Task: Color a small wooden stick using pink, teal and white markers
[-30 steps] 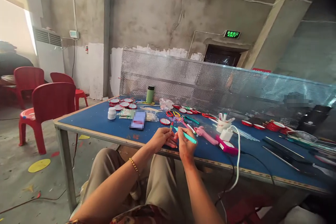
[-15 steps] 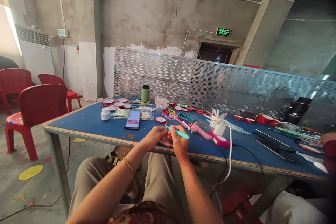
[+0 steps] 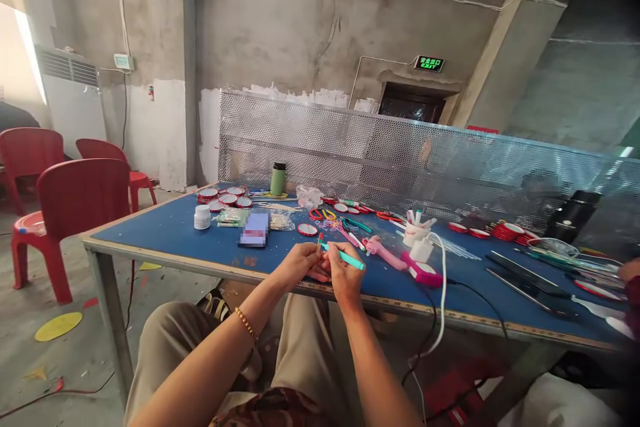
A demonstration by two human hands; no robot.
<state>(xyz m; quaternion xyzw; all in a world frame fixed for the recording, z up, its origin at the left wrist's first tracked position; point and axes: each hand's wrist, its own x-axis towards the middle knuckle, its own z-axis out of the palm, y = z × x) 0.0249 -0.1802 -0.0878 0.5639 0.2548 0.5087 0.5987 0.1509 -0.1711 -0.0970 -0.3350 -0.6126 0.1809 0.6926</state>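
Over the table's front edge my right hand (image 3: 346,275) grips a turquoise marker (image 3: 346,256), its tip pointing left. My left hand (image 3: 301,263) is beside it, with its fingertips pinched on a small thin stick (image 3: 320,240) that has a red end. The marker's tip is close to this stick; whether they touch cannot be made out. Just behind my hands lies a round white disc with a red rim (image 3: 307,229). A phone (image 3: 254,229) rests to the left of it.
The blue table (image 3: 175,240) holds a white jar (image 3: 202,217), a green bottle (image 3: 278,179), a cup of markers (image 3: 416,233), a magenta device (image 3: 423,271) with cables, and dark trays (image 3: 533,283). Another person's hand (image 3: 629,269) is at the far right. Red chairs (image 3: 85,197) stand left.
The view has shifted slightly, so the table items appear a little further right. Both hands keep their holds, with the marker still close to the small stick.
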